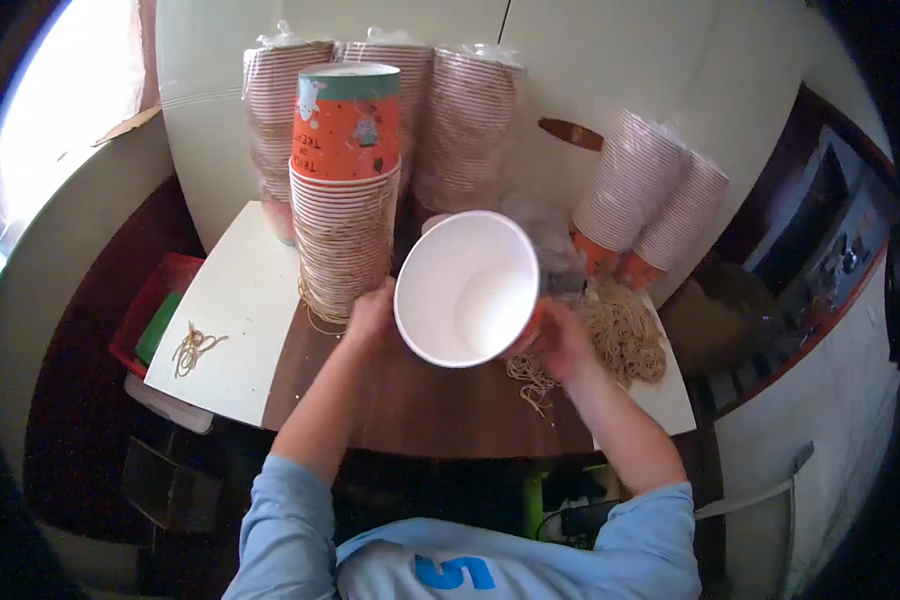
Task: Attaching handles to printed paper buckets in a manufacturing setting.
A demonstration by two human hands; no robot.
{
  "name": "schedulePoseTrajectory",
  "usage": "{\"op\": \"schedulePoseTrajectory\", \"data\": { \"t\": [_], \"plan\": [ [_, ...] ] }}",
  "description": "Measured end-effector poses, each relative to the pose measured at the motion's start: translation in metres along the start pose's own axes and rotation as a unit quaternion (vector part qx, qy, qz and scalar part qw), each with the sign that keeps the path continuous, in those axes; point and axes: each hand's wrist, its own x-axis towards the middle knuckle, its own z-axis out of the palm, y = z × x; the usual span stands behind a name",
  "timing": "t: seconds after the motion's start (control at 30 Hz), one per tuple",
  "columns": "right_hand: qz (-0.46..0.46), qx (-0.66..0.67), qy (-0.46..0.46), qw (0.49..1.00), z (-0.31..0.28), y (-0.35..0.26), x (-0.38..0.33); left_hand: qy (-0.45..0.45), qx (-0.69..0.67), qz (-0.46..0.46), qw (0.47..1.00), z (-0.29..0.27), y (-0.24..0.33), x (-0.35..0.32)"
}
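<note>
A paper bucket (467, 290), white inside with a bit of orange outer wall showing at its right, is tilted with its mouth toward me. My right hand (568, 342) is closed around its right side. At its left rim my left hand (372, 310) is closed too, its fingertips partly hidden behind the bucket. Just beyond that hand rises a tall stack of nested buckets (344, 235) with tan cords hanging around their rims. Its top bucket (348, 125) is upside down, orange with a green band. Loose tan cord (625, 335) lies in a heap beside my right hand.
Three plastic-wrapped bucket stacks (470, 130) stand at the back against a pale panel. Two more wrapped stacks (630, 185) lean at the right. A small cord bunch (196, 348) lies on the table's white left part (235, 290). Beside the table is a red bin (175, 268).
</note>
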Motion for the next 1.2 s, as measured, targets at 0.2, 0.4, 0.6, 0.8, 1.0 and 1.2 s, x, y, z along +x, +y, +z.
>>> {"op": "schedulePoseTrajectory", "data": {
  "t": [0.2,0.4,0.6,0.8,1.0,1.2],
  "plan": [
    [0.096,0.096,-0.04,0.99,0.014,0.073,-0.02,-0.055,0.168,0.016,0.984,-0.033,0.076,-0.112],
    [-0.042,-0.517,-0.096,0.85,-0.011,0.075,-0.009,-0.027,0.24,0.082,0.967,-0.05,0.085,-0.117],
    [-0.149,-0.717,-0.059,0.679,-0.04,0.015,-0.001,0.004,0.227,0.098,0.969,-0.063,0.061,-0.109],
    [-0.134,-0.743,-0.03,0.656,-0.06,0.01,0.0,0.103,0.108,0.146,0.978,-0.059,0.035,-0.132],
    [-0.225,-0.705,-0.032,0.672,-0.051,0.011,0.006,0.213,0.314,0.333,0.863,-0.078,-0.02,-0.154],
    [-0.134,-0.724,-0.01,0.677,-0.031,0.015,0.021,0.206,0.312,0.351,0.859,-0.078,-0.037,-0.161]
  ]
}}
